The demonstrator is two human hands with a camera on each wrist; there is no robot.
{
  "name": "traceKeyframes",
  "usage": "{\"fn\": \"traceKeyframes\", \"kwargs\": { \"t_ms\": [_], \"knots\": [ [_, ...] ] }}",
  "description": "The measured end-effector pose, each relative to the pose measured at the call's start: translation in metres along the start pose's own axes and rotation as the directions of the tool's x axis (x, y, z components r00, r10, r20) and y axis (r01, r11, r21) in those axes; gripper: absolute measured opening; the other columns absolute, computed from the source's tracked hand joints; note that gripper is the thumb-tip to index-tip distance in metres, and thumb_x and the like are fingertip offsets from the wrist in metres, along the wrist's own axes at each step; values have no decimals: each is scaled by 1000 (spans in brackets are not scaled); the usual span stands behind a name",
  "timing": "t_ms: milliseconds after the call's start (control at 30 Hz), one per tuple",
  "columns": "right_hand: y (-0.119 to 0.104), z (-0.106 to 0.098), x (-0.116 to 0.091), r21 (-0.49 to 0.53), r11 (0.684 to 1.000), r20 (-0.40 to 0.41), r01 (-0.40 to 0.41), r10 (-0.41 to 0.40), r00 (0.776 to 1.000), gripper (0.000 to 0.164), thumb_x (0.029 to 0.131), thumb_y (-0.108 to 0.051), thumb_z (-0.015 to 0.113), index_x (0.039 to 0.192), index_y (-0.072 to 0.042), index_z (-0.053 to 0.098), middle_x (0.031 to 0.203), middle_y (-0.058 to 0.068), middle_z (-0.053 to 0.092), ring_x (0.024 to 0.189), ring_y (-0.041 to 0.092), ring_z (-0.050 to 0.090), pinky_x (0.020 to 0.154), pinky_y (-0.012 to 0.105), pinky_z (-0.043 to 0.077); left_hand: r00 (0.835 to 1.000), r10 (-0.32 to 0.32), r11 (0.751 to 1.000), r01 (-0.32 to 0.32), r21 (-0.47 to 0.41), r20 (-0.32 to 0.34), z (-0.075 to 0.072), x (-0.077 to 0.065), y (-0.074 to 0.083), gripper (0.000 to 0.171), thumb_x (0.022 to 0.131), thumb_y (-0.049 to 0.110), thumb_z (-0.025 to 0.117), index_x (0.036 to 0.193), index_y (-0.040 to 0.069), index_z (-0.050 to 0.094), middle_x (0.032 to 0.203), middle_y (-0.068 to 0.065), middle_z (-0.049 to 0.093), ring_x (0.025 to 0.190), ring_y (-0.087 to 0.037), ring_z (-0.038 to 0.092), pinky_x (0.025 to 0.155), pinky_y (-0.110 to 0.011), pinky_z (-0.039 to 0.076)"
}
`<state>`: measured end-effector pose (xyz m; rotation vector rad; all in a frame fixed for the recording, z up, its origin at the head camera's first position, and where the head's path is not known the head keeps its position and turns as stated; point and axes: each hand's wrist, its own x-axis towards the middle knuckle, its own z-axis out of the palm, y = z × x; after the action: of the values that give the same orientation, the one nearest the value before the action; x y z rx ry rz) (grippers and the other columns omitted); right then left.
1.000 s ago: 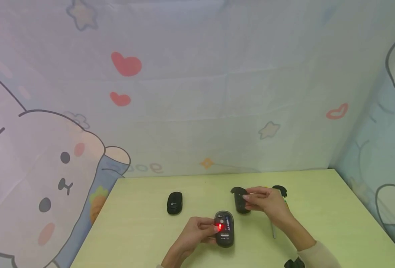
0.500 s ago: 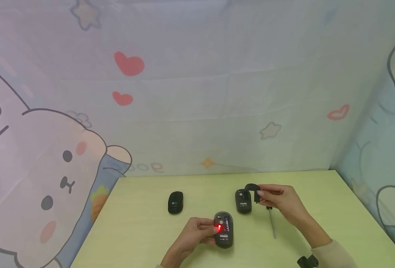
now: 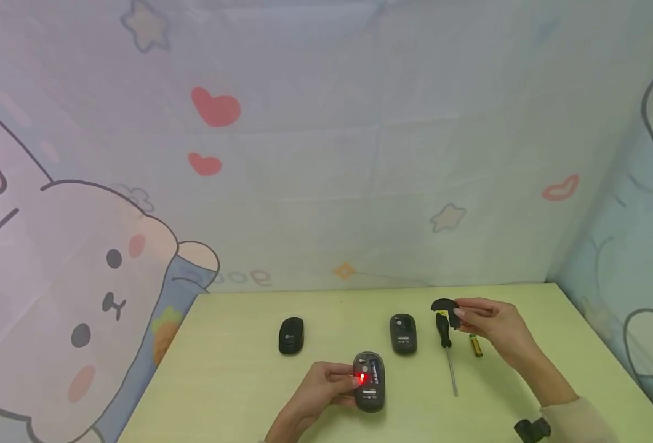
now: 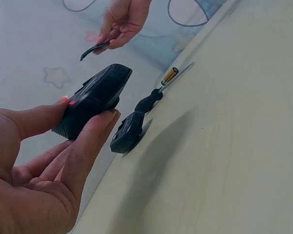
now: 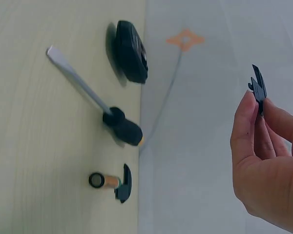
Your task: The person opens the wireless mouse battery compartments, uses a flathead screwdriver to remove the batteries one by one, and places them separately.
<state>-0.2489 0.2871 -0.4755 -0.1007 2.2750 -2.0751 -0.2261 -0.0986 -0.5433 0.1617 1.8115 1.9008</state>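
My left hand (image 3: 323, 389) grips a dark computer mouse (image 3: 372, 399) by its left side, underside up, with its battery compartment uncovered and a red light glowing near the thumb. In the left wrist view that mouse (image 4: 100, 97) is held clear of the table, between thumb and fingers. My right hand (image 3: 500, 326) pinches a black battery cover (image 3: 444, 304) above the handle of a screwdriver (image 3: 444, 332). On the table, a second battery cover (image 5: 127, 183) sits beside a battery (image 5: 107, 181) in the right wrist view; the right hand hides this cover in the head view.
A second mouse (image 3: 404, 341) lies underside up, left of the screwdriver. Farther left rests a black mouse (image 3: 291, 337), top side up. The screwdriver's metal shaft (image 3: 452, 372) points toward the front. A printed cloth (image 3: 326, 154) hangs behind the table's back edge.
My right hand has lifted the battery cover off the second mouse and carried it right, over the screwdriver. The screwdriver handle and battery have come into view. The left hand stays put.
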Motion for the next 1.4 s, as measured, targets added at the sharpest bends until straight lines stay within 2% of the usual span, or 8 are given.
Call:
{"fn": "traceKeyframes", "kwargs": {
  "t_ms": [267,467,833,1000,1100,1200,1267,1400],
  "knots": [
    [9,-30,4,-21,1000,-60,18,-19,998,54,100,-21,73,143,8,57,109,-19,76,95,6,77,88,26,67,1000,-7,1000,7,-8,-16,-1,0,0,37,97,5,71,129,-11,67,116,-24,78,85,-19,79,77,-33,70],
    [19,-49,9,-13,1000,-90,12,-14,996,55,100,-18,72,144,11,56,106,-20,76,92,4,76,86,24,67,1000,-23,1000,23,-9,-15,-1,-2,-1,38,97,6,72,130,-12,66,117,-24,78,87,-20,80,79,-34,70],
    [46,-89,18,44,998,-118,-46,51,992,33,101,-9,70,133,1,69,97,-15,77,87,6,78,82,24,67,999,-38,999,37,-22,-14,-1,-4,-2,37,97,6,72,129,-12,66,117,-23,78,86,-17,79,77,-31,69],
    [55,-102,20,111,990,-127,-84,98,987,22,101,-5,69,119,-12,78,95,-12,77,85,7,78,81,24,67,999,-41,999,41,-26,-11,0,-5,-3,38,97,6,72,129,-12,66,117,-23,78,87,-18,79,78,-32,69],
    [58,-107,22,127,986,-144,-109,127,981,20,100,-4,70,110,-19,80,92,-13,77,83,7,77,79,24,68,999,-44,999,43,-22,-12,1,-5,-3,38,97,6,72,129,-12,66,116,-23,78,89,-19,79,79,-33,69],
    [62,-111,24,89,987,-163,-131,144,976,17,100,-6,70,109,-17,80,90,-14,77,81,5,76,79,24,68,999,-45,999,45,-20,-12,2,-5,-3,37,97,6,72,129,-12,66,116,-23,78,89,-19,79,79,-33,69],
    [65,-113,26,50,987,-177,-150,157,972,18,101,-8,69,117,-10,78,88,-16,75,81,4,76,79,24,68,999,-44,999,44,-21,-12,2,-5,-3,37,97,6,72,129,-12,66,115,-23,78,89,-19,79,78,-33,69],
    [71,-116,31,-13,982,-193,-187,182,964,35,102,-10,68,132,8,67,87,-19,72,80,1,74,79,23,68,999,-42,999,42,-22,-11,1,-5,-4,36,97,6,72,128,-12,67,115,-23,78,89,-19,79,79,-33,69]
  ]
}}
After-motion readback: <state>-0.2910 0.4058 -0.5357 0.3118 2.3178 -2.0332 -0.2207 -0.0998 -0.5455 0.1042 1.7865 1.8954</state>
